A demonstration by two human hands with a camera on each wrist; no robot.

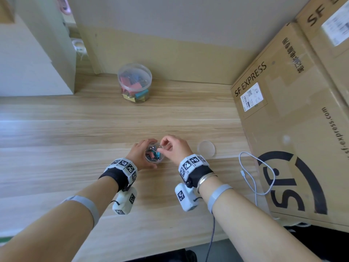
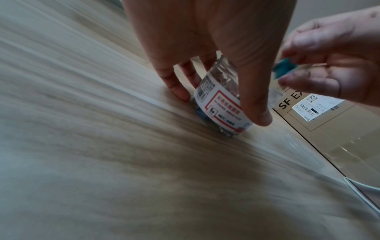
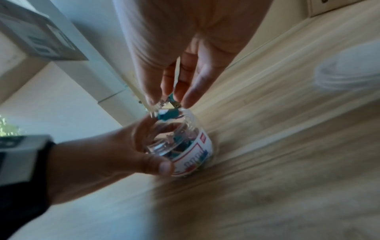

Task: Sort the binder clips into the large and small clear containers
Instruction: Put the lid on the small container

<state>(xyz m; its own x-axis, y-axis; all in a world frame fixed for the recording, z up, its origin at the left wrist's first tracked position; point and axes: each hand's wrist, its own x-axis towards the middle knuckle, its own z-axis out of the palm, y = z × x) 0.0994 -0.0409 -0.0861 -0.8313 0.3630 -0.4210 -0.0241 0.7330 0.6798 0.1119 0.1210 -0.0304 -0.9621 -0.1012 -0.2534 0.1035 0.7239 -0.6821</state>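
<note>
Right hand pinches a blue clip over the small container, which the left hand grips

You have two clear containers: one large, one small. One loose lid, one white cable and two cardboard boxes share the surface. Clips are too heaped to count.

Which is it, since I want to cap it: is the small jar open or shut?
Open. The small jar shows clips through its bare mouth, and a clear lid lies on the table beside it.
</note>
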